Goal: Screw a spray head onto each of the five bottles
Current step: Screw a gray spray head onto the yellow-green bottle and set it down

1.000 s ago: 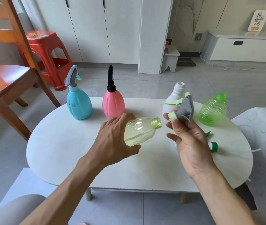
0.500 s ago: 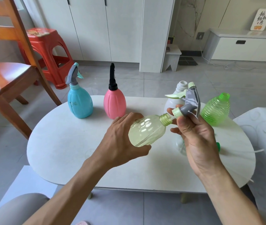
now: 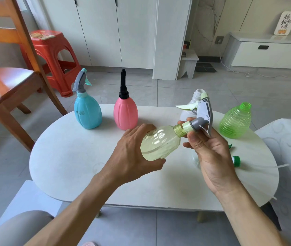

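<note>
A: What've u got in each hand rn?

B: My left hand (image 3: 128, 153), centre of frame, is wrapped round the body of the pale yellow bottle (image 3: 159, 142), tilted w/ its neck pointing up-right. My right hand (image 3: 210, 153), just right of centre, pinches the grey spray head (image 3: 201, 116) by its collar; collar's sitting on the bottle's threaded neck, green trigger sticking out to the left.

A: And the other bottles?

B: All on the white table (image 3: 66, 164). Blue bottle (image 3: 87, 112) w/ a grey head on, upper left of the table; pink bottle (image 3: 125, 113) w/ a black head just right of it. White bottle (image 3: 194, 102), no head, is behind the spray head, partly hidden. Green ribbed bottle (image 3: 235, 121), open neck, sits at right.

A: Any loose parts?

B: A green-collared spray head (image 3: 236, 160) w/ a clear tube lies on the table right of my right hand, mostly hidden by it
</note>
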{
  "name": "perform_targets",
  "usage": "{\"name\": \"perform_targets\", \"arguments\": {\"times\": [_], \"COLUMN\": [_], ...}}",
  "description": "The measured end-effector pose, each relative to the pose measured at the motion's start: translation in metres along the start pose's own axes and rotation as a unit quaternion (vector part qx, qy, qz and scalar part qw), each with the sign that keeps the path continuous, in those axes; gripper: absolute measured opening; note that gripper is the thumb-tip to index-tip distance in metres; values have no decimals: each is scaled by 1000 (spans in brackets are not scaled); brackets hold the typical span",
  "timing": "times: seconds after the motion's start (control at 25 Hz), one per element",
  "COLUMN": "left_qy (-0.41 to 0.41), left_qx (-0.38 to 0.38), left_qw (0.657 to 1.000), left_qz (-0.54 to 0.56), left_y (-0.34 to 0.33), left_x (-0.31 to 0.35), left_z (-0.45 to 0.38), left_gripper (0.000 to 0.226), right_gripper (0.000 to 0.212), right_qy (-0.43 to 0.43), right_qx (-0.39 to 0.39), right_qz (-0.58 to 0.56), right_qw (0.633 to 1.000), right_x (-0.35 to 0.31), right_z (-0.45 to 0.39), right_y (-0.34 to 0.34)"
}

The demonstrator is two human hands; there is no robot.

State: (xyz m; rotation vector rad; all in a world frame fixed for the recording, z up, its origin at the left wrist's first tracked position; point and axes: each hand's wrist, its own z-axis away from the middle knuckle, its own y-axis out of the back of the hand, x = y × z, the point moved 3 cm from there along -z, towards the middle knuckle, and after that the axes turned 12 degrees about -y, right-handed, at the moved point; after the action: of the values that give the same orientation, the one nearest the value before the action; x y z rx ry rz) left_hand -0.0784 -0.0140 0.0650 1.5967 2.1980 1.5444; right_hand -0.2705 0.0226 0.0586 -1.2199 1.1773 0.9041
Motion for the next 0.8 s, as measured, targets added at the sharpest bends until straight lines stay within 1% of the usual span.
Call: {"name": "perform_targets", "arguments": {"times": [0.08, 0.2, 0.36, 0.4, 0.6, 0.8], "left_qy": [-5, -11, 10, 19, 27, 26], "left_qx": [2, -6, -14, -17, -8, 8], "left_qw": [1000, 1000, 1000, 1000, 999, 999], "left_qz": [1, -2, 6, 11, 24, 34], "left_y": [0, 0, -2, -3, -9, -16], "left_x": [2, 2, 2, 2, 6, 12], "left_z": [0, 0, 1, 1, 2, 1], "left_gripper": [69, 68, 68, 69, 70, 66], "right_gripper": [41, 43, 28, 27, 32, 50], "right_qy": [-7, -10, -5, -7, -22, -41], "right_qx": [3, -22, -26, -25, -21, -6], "right_qz": [2, 14, 5, -3, -74, -123], "right_qw": [1000, 1000, 1000, 1000, 997, 992], "right_x": [0, 1, 1, 1, 4, 6], "right_z": [-1, 0, -1, -1, -2, -1], "right_y": [2, 0, 0, 0, -4, -11]}}
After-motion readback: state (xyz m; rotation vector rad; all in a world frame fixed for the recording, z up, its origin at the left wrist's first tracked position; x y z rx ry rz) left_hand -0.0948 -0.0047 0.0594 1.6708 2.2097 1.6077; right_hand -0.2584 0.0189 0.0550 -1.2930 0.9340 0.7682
